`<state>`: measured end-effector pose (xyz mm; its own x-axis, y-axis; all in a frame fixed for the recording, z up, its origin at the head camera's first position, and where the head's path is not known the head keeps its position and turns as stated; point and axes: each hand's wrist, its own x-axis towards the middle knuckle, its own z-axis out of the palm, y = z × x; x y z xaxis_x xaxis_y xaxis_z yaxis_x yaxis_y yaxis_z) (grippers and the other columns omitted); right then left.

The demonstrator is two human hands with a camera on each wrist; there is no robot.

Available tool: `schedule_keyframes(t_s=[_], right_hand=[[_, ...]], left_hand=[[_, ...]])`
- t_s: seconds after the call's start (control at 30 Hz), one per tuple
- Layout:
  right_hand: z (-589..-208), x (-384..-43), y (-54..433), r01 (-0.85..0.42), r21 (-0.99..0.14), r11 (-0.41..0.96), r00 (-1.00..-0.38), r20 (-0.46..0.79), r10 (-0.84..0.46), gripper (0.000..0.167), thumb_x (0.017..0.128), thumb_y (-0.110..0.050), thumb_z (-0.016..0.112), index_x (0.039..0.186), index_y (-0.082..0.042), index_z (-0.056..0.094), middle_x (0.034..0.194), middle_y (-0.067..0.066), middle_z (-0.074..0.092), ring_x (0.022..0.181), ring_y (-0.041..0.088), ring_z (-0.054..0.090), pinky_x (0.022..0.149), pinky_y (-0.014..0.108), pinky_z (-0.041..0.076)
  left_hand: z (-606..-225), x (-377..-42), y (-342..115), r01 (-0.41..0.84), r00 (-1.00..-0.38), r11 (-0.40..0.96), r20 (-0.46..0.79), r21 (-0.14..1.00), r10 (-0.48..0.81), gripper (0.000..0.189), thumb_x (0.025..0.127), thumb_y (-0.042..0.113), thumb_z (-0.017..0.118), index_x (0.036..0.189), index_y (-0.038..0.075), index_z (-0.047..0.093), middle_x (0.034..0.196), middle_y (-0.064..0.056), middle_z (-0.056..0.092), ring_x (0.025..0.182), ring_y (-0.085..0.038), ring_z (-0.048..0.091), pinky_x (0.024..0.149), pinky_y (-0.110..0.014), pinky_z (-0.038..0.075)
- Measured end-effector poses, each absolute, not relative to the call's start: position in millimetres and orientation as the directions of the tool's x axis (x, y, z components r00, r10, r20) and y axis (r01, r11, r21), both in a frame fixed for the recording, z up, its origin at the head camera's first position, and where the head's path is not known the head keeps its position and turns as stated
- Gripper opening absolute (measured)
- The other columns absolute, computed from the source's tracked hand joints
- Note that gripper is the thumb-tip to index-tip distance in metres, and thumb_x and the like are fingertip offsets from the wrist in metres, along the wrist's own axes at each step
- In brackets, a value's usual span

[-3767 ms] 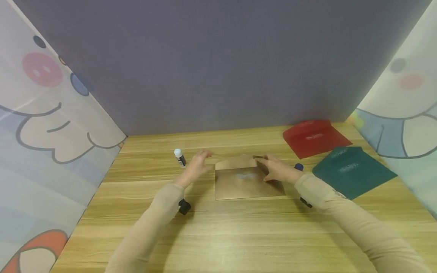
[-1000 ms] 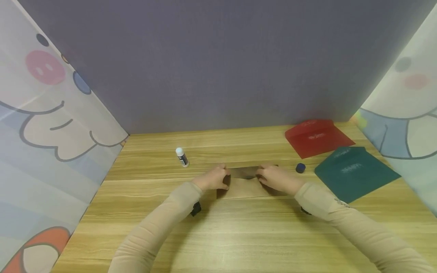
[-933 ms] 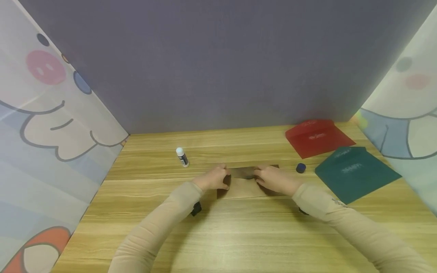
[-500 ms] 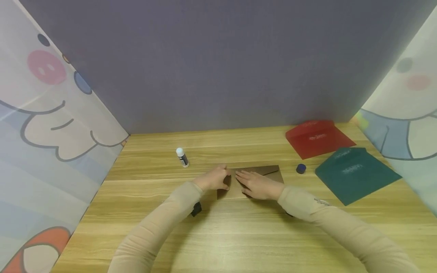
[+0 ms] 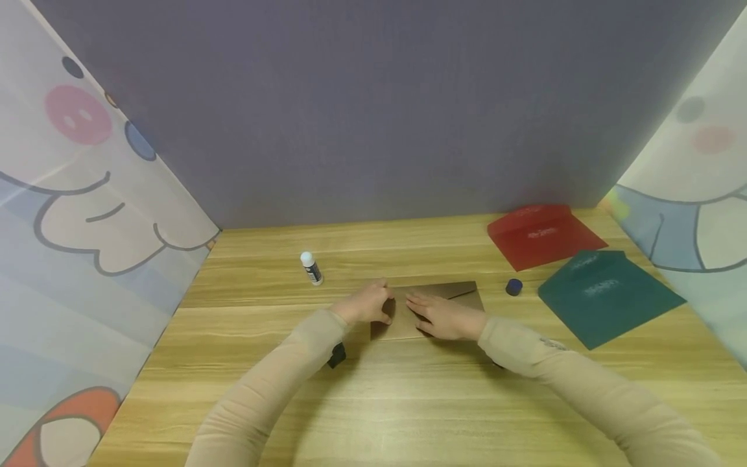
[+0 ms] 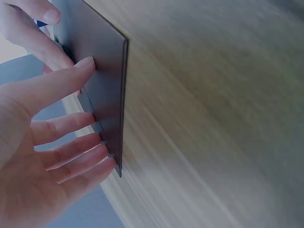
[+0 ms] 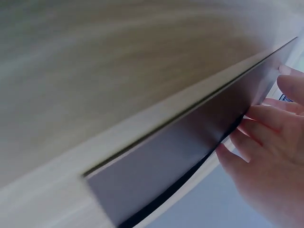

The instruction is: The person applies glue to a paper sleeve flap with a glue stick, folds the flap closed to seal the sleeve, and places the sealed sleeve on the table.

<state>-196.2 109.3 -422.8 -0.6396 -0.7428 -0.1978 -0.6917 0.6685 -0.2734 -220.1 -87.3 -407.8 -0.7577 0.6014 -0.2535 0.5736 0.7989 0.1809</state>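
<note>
A brown envelope (image 5: 397, 329) lies flat on the table with its flap (image 5: 446, 290) folded down toward the near side. At its left end my left hand (image 5: 364, 305) presses down, the thumb (image 6: 71, 80) and spread fingers touching the paper. My right hand (image 5: 446, 318) rests on the middle of the flap, fingers extended and pointing left. In the right wrist view, those fingertips (image 7: 242, 121) touch the envelope (image 7: 161, 152) along a dark gap at the flap's edge. Part of the flap is hidden beneath the hands.
A small white-topped tube (image 5: 312, 268), like a glue stick, stands behind my left hand. A dark blue cap (image 5: 514, 287) sits to the right of the envelope. Further right lie a green envelope (image 5: 607, 295) and a red envelope (image 5: 543, 237), flaps up. A grey panel (image 5: 373, 117) rises behind the table.
The flap, raised earlier, is now folded down. My left hand came onto the envelope's left end and stays there. My right hand slid left along the flap, its fingers straightening.
</note>
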Motion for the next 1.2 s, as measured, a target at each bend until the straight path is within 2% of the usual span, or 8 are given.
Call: schedule_keyframes(t_s=[0.13,0.37,0.47,0.7,0.8,0.93,1.2], right_hand=[[-424,-194,119,-0.687,-0.294,0.665,-0.648,-0.168,-0.743,0.050,0.093,-0.026,0.043,0.134,0.002,0.033,0.142,0.014,0.026,0.128,0.029,0.026,0.102,0.041,0.027],[-426,-191,139,-0.690,-0.308,0.655,-0.659,-0.107,-0.744,0.048,0.093,-0.023,0.044,0.130,0.006,0.037,0.139,0.018,0.030,0.125,0.032,0.032,0.099,0.043,0.031],[-426,-192,149,-0.679,-0.309,0.666,-0.672,-0.105,-0.733,0.047,0.093,-0.021,0.045,0.130,0.006,0.037,0.139,0.019,0.030,0.124,0.032,0.034,0.098,0.043,0.033],[-420,-193,166,-0.640,-0.328,0.695,-0.696,-0.136,-0.705,0.045,0.091,-0.018,0.048,0.129,0.006,0.040,0.137,0.021,0.031,0.122,0.035,0.034,0.096,0.044,0.035],[-419,-195,166,-0.645,-0.329,0.690,-0.692,-0.131,-0.710,0.045,0.091,-0.019,0.048,0.127,0.007,0.041,0.136,0.022,0.034,0.120,0.037,0.037,0.094,0.045,0.037],[-419,-196,162,-0.670,-0.321,0.670,-0.680,-0.096,-0.726,0.043,0.090,-0.019,0.049,0.123,0.008,0.046,0.132,0.023,0.038,0.115,0.037,0.042,0.091,0.045,0.040],[-419,-195,140,-0.671,-0.345,0.656,-0.669,-0.099,-0.737,0.041,0.092,-0.018,0.044,0.127,0.004,0.044,0.135,0.016,0.037,0.122,0.031,0.037,0.096,0.043,0.035]], left_hand=[[-407,-220,-88,0.582,-0.754,0.792,-0.242,0.184,0.611,0.052,0.072,0.026,0.073,0.113,-0.001,0.057,0.114,-0.014,0.047,0.105,-0.025,0.047,0.091,-0.032,0.041],[-405,-218,-89,0.595,-0.749,0.784,-0.232,0.177,0.620,0.049,0.073,0.025,0.072,0.113,0.001,0.058,0.117,-0.018,0.046,0.106,-0.027,0.047,0.090,-0.034,0.043],[-404,-217,-89,0.592,-0.750,0.785,-0.234,0.181,0.619,0.049,0.073,0.025,0.072,0.113,0.001,0.057,0.114,-0.016,0.047,0.104,-0.026,0.048,0.088,-0.034,0.043],[-403,-217,-90,0.596,-0.745,0.784,-0.243,0.176,0.621,0.050,0.075,0.025,0.071,0.116,0.000,0.055,0.130,-0.025,0.037,0.119,-0.033,0.039,0.098,-0.038,0.035],[-404,-216,-91,0.599,-0.744,0.781,-0.239,0.174,0.624,0.050,0.075,0.025,0.070,0.115,0.000,0.055,0.131,-0.026,0.036,0.120,-0.034,0.037,0.098,-0.038,0.035],[-405,-216,-91,0.597,-0.747,0.784,-0.239,0.169,0.620,0.050,0.075,0.025,0.070,0.115,-0.001,0.055,0.130,-0.025,0.036,0.119,-0.034,0.038,0.098,-0.037,0.036],[-406,-215,-89,0.604,-0.749,0.781,-0.222,0.155,0.624,0.050,0.073,0.025,0.072,0.113,0.000,0.057,0.114,-0.017,0.048,0.105,-0.026,0.048,0.089,-0.032,0.043]])
